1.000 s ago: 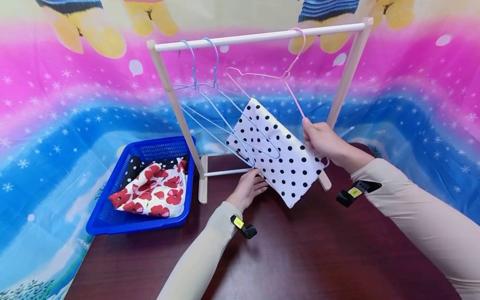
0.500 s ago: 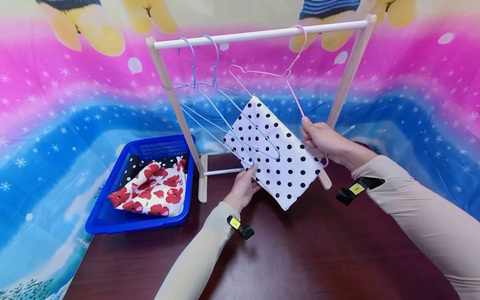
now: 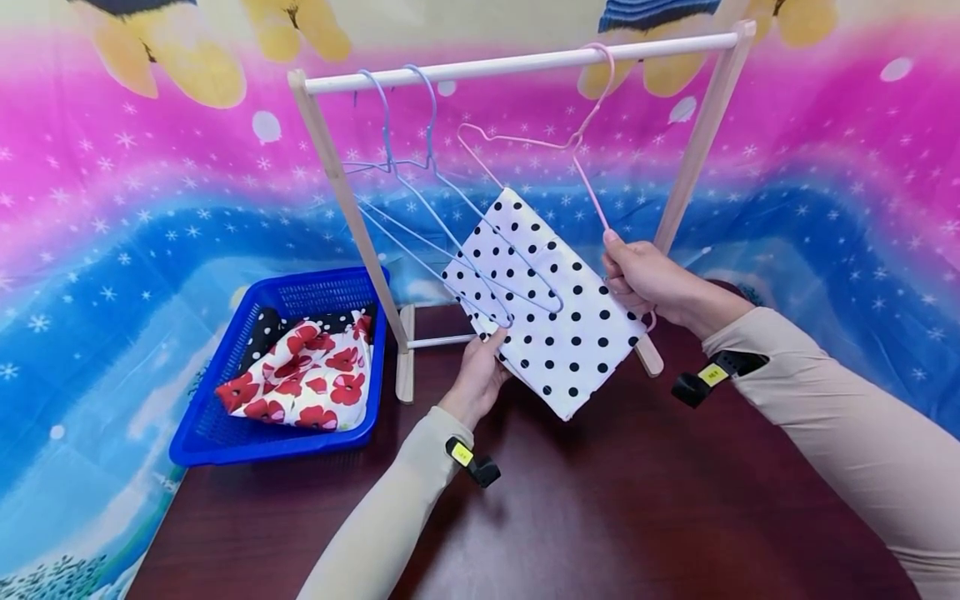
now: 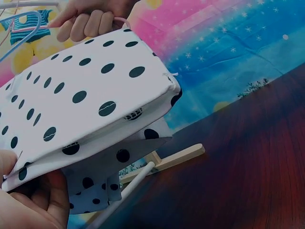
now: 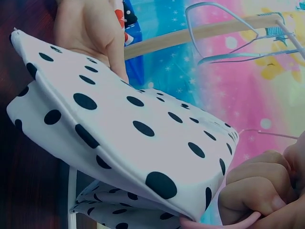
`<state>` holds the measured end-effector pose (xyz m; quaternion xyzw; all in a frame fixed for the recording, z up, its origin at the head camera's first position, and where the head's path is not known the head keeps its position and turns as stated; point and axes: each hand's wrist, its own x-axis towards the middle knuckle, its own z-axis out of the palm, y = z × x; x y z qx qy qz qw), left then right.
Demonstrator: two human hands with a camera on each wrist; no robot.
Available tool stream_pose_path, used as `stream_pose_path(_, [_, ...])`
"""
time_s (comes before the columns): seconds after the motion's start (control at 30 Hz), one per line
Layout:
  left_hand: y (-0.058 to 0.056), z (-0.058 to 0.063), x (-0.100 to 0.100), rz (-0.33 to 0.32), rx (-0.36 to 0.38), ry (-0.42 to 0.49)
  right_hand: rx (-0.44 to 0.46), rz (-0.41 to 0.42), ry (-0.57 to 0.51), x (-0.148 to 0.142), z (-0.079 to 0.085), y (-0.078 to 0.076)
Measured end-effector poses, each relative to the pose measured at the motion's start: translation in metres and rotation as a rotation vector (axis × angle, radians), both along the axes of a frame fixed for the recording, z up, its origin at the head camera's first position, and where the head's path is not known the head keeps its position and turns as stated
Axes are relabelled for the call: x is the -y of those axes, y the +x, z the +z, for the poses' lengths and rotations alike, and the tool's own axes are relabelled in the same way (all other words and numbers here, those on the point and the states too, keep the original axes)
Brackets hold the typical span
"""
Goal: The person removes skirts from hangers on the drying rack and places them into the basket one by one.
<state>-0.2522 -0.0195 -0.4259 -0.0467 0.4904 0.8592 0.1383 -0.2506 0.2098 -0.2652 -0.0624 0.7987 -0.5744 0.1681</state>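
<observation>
A pink hanger (image 3: 593,196) hooks over the rack's top bar (image 3: 510,64), tilted down to the right. Draped over its lower bar is a white cloth with black dots (image 3: 592,337), folded in layers. My right hand (image 3: 648,275) grips the hanger's right side, fingers curled round the pink wire just above the cloth. At the cloth's lower left edge, my left hand (image 3: 476,375) pinches the fabric, thumb in front and fingers behind. The left wrist view shows the thumb (image 4: 5,163) on the dotted cloth (image 4: 90,114), with another layer hanging behind.
Two blue hangers (image 3: 431,125) hang left of the pink one, their lower ends overlapping the cloth. A blue basket (image 3: 277,455) at the left holds a red-flowered cloth (image 3: 322,375) and a black dotted one. Wooden posts (image 3: 705,142) and feet support the rack on a dark table (image 3: 600,500).
My left hand has gone from lying against the cloth's lower edge to pinching it, drawing the cloth slightly down and left. The right hand keeps its grip on the hanger.
</observation>
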Motion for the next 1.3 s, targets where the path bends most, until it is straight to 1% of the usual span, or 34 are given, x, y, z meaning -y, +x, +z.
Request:
stream_pose_path(0.2, [0.002, 0.001, 0.004, 0.023, -0.010, -0.054, 0.004, 0.001, -0.010, 0.000, 0.000, 0.000])
stream_pose_path(0.37, [0.003, 0.005, 0.008, 0.034, -0.020, -0.102, 0.005, -0.003, -0.018, 0.000, -0.001, -0.001])
stream_pose_path(0.43, [0.004, 0.006, 0.010, 0.032, -0.022, -0.110, 0.006, -0.009, -0.018, 0.000, -0.001, -0.001])
stream_pose_path(0.67, [0.004, 0.005, 0.019, 0.039, -0.029, -0.128, 0.007, -0.031, 0.004, 0.004, -0.002, -0.003])
stream_pose_path(0.93, [0.005, 0.004, 0.028, 0.027, -0.034, -0.147, 0.014, -0.028, 0.027, 0.005, -0.001, -0.003])
stream_pose_path(1.13, [0.006, 0.002, 0.032, 0.030, -0.040, -0.167, 0.022, -0.028, 0.028, 0.006, -0.001, -0.003])
stream_pose_path(1.3, [0.007, -0.001, 0.035, 0.024, -0.029, -0.165, 0.022, -0.028, 0.031, 0.006, -0.002, -0.002])
